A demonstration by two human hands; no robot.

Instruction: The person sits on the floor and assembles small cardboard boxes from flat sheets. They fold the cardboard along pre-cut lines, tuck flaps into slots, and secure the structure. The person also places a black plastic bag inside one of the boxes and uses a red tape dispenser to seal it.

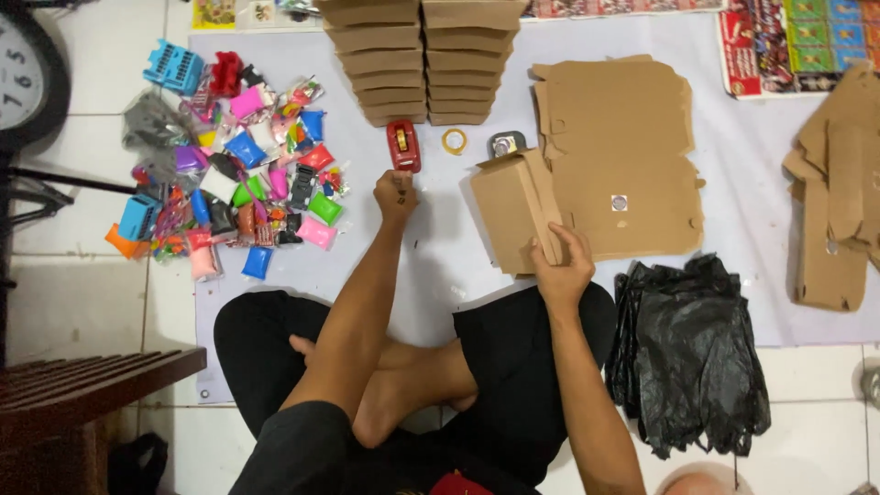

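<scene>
Half-folded cardboard box (pixel 518 213) gripped at its lower edge by right hand (pixel 561 268), left hand (pixel 396 194) fisted, empty, red tape dispenser (pixel 403 146) just beyond at 12 o'clock, colourful packets (pixel 240 174) heaped at 9 o'clock.

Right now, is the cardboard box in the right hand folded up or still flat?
Partly folded: the cardboard box has raised walls under the right hand, unlike the flat cardboard blanks beside it.

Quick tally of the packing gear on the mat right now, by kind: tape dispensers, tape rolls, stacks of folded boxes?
Red tape dispenser, just ahead of the left hand: 1
Grey tape dispenser: 1
Loose tape roll: 1
Stacks of folded boxes: 2
Box gripped by the right hand: 1
Total: 6
</scene>
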